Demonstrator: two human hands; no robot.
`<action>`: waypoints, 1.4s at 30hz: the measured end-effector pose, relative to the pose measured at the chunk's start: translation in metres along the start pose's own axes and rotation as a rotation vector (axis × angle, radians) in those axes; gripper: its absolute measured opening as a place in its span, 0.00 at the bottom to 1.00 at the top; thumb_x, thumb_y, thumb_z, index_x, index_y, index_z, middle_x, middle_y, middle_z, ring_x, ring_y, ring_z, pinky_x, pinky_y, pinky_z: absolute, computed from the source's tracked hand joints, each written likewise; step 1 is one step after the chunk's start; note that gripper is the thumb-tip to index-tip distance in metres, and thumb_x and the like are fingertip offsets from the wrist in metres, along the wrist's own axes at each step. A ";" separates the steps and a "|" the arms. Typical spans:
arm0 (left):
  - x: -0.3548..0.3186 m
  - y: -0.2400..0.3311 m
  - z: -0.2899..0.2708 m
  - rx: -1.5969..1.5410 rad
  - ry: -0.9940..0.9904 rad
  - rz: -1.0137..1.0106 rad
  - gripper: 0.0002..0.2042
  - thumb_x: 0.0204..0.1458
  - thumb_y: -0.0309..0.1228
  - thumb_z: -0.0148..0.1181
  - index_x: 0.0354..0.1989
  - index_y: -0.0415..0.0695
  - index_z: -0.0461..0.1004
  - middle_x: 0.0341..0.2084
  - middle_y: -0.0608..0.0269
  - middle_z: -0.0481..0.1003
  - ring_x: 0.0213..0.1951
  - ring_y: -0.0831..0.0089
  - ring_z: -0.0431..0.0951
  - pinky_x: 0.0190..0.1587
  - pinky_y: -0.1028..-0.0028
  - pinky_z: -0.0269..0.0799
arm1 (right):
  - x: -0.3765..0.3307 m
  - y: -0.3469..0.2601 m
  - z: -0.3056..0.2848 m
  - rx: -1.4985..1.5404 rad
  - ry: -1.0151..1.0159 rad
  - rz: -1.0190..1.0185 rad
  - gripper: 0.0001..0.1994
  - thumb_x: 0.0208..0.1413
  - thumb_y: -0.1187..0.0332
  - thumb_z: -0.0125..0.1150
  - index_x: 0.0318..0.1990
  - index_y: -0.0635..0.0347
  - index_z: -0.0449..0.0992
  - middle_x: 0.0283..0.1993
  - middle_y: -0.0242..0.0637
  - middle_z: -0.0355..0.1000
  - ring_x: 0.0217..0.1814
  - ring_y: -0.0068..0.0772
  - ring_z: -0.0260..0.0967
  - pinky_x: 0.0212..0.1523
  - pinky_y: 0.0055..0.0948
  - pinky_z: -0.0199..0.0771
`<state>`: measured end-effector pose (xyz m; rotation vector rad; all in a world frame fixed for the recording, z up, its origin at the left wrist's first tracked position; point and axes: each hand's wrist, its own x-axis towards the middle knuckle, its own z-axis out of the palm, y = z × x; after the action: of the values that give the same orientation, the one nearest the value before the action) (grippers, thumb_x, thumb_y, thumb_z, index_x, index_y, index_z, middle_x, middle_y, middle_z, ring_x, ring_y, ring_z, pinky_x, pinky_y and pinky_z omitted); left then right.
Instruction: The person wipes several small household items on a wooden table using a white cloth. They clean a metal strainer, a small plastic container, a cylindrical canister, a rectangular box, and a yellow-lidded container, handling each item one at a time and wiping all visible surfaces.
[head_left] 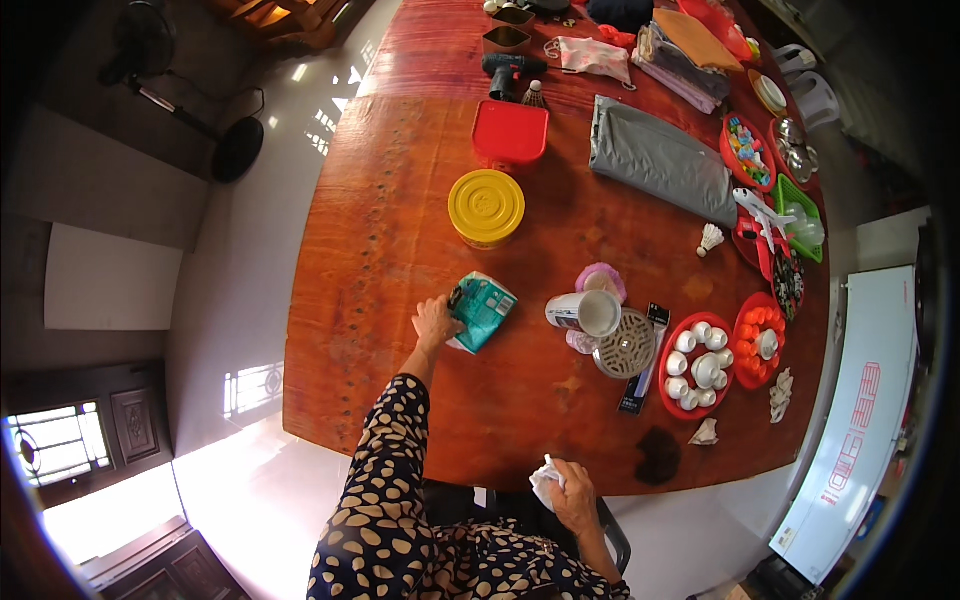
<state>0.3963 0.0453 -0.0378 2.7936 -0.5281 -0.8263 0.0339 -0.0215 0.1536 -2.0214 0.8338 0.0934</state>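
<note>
While my left hand [436,324] stretches out over the wooden table [380,260], its fingers are closed on the near edge of a teal packet [484,311] that lies flat just below the tin with the yellow lid [486,207]. I judge the packet to be light, soft and a little slippery, likely to buckle if squeezed in the middle, so pinching it along an edge or corner seems best. My right hand [574,492] sits close to my body at the table's near rim, curled around a crumpled white tissue [544,482]. A white mug [586,312] lies on its side beside the packet.
</note>
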 end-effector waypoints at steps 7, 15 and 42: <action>-0.055 -0.021 0.042 -0.963 -0.114 0.068 0.15 0.33 0.27 0.60 0.34 0.40 0.73 0.23 0.64 0.71 0.26 0.68 0.72 0.31 0.71 0.70 | 0.008 -0.008 0.010 0.180 0.122 -0.077 0.21 0.46 0.78 0.50 0.51 0.60 0.71 0.49 0.48 0.72 0.50 0.48 0.70 0.54 0.37 0.68; -0.152 0.006 -0.001 -1.713 -0.441 -0.070 0.12 0.38 0.17 0.52 0.34 0.39 0.72 0.26 0.64 0.72 0.28 0.70 0.74 0.33 0.70 0.75 | 0.057 -0.080 -0.003 -0.037 0.446 -0.316 0.21 0.44 0.80 0.59 0.49 0.60 0.73 0.43 0.43 0.69 0.47 0.44 0.66 0.47 0.36 0.68; -0.302 -0.020 -0.127 -1.981 -0.806 0.266 0.22 0.48 0.19 0.50 0.55 0.44 0.64 0.47 0.56 0.72 0.47 0.66 0.75 0.50 0.65 0.74 | -0.005 -0.187 0.045 -0.334 0.405 -0.807 0.26 0.41 0.73 0.63 0.53 0.53 0.71 0.54 0.36 0.66 0.55 0.45 0.60 0.57 0.40 0.62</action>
<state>0.2363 0.1888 0.2096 0.5654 0.0195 -1.2449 0.1517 0.0821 0.2659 -2.5950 0.1785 -0.6896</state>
